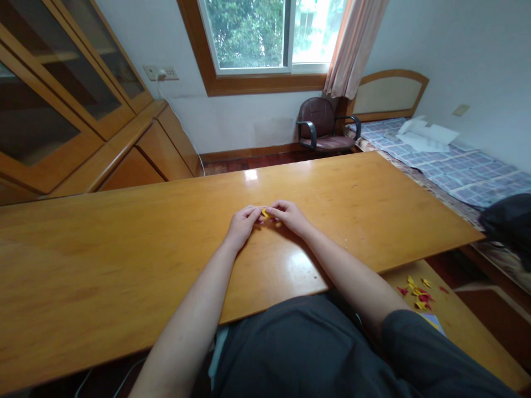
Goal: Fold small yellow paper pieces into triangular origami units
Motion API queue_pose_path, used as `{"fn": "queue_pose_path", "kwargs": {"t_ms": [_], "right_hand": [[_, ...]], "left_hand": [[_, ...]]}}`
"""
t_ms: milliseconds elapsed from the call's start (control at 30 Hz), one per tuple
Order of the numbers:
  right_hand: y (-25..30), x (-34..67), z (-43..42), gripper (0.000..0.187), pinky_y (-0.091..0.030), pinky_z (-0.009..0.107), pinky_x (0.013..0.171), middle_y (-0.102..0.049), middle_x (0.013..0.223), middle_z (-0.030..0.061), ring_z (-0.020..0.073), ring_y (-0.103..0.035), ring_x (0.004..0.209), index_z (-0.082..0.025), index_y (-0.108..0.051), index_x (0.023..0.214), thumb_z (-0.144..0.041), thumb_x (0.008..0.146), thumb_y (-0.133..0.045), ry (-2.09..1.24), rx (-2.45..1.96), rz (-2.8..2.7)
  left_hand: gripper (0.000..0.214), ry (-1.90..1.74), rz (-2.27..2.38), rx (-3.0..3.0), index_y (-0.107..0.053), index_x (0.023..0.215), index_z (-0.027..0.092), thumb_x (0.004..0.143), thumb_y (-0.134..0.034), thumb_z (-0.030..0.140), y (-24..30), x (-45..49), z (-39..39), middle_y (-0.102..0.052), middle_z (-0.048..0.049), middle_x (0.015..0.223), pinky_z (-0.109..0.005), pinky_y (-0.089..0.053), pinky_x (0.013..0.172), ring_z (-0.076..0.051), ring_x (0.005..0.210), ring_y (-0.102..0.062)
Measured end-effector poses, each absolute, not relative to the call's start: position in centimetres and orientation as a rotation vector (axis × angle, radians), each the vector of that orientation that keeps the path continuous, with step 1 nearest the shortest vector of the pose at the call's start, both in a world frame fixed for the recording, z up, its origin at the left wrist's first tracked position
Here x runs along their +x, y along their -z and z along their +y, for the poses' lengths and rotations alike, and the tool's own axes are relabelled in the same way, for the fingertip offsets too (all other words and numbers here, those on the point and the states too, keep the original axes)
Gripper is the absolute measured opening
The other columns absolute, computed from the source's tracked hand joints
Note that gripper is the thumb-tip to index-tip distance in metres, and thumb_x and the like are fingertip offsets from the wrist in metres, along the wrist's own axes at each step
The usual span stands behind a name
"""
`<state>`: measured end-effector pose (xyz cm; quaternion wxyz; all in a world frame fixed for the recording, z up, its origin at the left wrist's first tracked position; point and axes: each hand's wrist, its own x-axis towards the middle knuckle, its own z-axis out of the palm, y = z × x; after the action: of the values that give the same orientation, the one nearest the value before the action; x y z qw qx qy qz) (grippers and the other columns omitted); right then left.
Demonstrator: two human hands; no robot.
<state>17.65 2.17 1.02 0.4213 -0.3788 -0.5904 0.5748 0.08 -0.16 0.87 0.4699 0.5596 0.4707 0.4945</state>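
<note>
Paper (265,213), a small yellow piece, lies between the left hand (241,225) and the right hand (291,218), each grip pinching it between thumb and fingers from its own side. The fingers hide part of it, so its full shape cannot be told. Both grips are over the tabletop (124,249), whose bare wood spreads widely to their left and right. Well to the right of the grips and closer to the body, small yellow and red folded pieces (420,304) lie loosely grouped on a lower wooden surface (468,326), near a purplish sheet (433,319). Straight beyond the grips is a window (249,33); beyond and to the right stand a maroon chair (317,119) and a bed (473,177) with a checked cover. A wooden cabinet (128,171) stands beyond them on the left.
</note>
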Motion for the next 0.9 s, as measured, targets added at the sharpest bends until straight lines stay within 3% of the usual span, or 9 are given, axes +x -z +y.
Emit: {"fn": "queue_pose_path", "kwargs": {"t_ms": [433, 900], "right_hand": [[-1.1, 17.4, 2.2, 0.037, -0.043, 0.022, 0.054, -0.063, 0.064, -0.0012, 0.0102, -0.055, 0.055, -0.015, -0.064, 0.075, -0.050, 0.070, -0.073, -1.390, -0.963, -1.509], [-0.4, 17.3, 2.7, 0.036, -0.048, 0.026, 0.066, -0.069, 0.073, 0.0007, 0.0132, -0.062, 0.066, -0.016, -0.066, 0.084, -0.043, 0.064, -0.079, -1.429, -0.923, -1.398]], "left_hand": [[0.035, -1.245, 1.116, 1.221, -0.074, 0.085, 0.015, 0.072, -0.076, 0.048, 0.1, 0.0, 0.1, -0.071, -0.0038, 0.077, -0.026, -0.051, 0.074, -0.015, 0.073, -0.064], [0.036, -1.332, 1.047, 1.067, -0.071, 0.087, 0.013, 0.069, -0.079, 0.043, -0.1, 0.3, 0.4, -0.073, -0.0048, 0.081, -0.034, -0.056, 0.084, -0.017, 0.077, -0.069]]}}
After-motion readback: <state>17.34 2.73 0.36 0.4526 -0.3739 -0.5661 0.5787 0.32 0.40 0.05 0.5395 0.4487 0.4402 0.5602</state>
